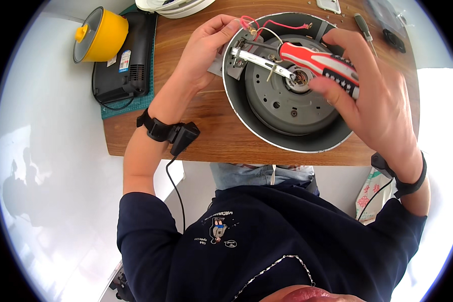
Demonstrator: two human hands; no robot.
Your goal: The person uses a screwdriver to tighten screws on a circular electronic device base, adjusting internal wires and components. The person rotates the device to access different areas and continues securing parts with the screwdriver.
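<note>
A round grey metal appliance shell (231, 103), which looks like a rice cooker body, lies with its open side up. Inside it are a round metal plate (267, 98), a silvery lever arm (264, 61) and red wires (287, 23). My left hand (201, 53) is closed on the shell's left rim, its thumb beside the wires; some fingertips are hidden. In my right hand (370, 88) is a screwdriver (317, 63) with a red, white and black handle. Its shaft points left, and the tip meets or nearly meets the bracket (235, 68) at the left wall.
At the left, a yellow pot (105, 35) stands on a black appliance (121, 75) over a green mat (121, 109). White dishes (178, 7) sit at the back. Another screwdriver (363, 27), a black part (393, 40) and small screws lie at the back right.
</note>
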